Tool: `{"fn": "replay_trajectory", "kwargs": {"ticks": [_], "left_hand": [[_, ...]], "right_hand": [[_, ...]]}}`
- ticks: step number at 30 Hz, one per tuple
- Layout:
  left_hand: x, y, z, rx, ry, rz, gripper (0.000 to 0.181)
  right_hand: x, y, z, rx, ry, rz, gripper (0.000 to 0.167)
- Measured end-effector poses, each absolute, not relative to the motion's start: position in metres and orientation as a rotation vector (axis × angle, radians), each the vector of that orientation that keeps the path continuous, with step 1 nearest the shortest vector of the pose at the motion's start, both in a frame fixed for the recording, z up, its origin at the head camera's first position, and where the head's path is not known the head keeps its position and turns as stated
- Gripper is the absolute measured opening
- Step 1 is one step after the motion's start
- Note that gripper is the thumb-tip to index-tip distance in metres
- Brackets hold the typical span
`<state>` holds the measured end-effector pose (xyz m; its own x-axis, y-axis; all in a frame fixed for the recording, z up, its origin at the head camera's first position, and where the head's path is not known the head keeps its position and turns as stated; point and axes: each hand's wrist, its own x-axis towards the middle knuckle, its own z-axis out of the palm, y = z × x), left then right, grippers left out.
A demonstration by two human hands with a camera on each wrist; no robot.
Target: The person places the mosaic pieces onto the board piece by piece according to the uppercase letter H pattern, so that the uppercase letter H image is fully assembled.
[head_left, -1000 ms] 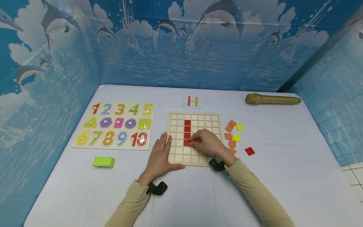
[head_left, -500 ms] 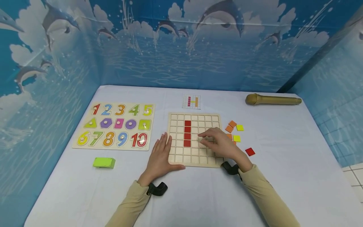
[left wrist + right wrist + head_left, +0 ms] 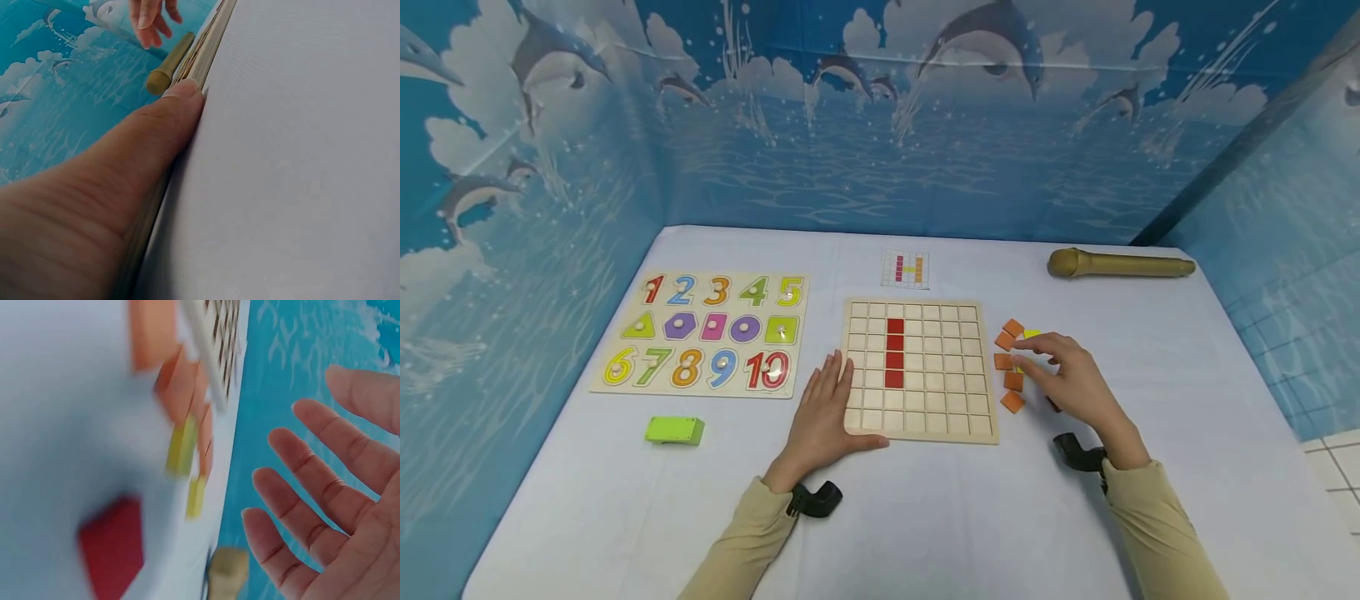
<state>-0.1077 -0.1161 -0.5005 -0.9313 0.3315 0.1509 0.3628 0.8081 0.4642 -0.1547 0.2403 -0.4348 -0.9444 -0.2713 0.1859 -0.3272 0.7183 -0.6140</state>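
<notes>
Left hand (image 3: pixel 822 421), fingers straight, touches the grid board (image 3: pixel 940 382) at near left; right hand (image 3: pixel 1071 385), fingers released, hovers by orange tiles (image 3: pixel 1013 381) at right.

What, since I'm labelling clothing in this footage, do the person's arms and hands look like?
The left sleeve and right sleeve are long, beige and plain, with no markings that I can see. Near each cuff sits a black, bent wrist device, with no cable in sight. The left hand and right hand are bare: no gloves or rings show.
</notes>
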Motion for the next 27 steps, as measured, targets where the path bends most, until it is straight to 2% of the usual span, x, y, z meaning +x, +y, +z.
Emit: {"fn": "replay_trajectory", "kwargs": {"ticks": [9,27], "left_hand": [[-0.108,-0.116,-0.501,-0.565,-2.925,-0.772,0.122],[-0.108,-0.114,-0.497,-0.56,-2.936,-0.785,0.122]], "right_hand": [[-0.142,0.274,-0.442,0.281,-2.978,0.918,0.03],[-0.129,0.295,-0.435,0.36,-3.183,0.844,0.027]]}}
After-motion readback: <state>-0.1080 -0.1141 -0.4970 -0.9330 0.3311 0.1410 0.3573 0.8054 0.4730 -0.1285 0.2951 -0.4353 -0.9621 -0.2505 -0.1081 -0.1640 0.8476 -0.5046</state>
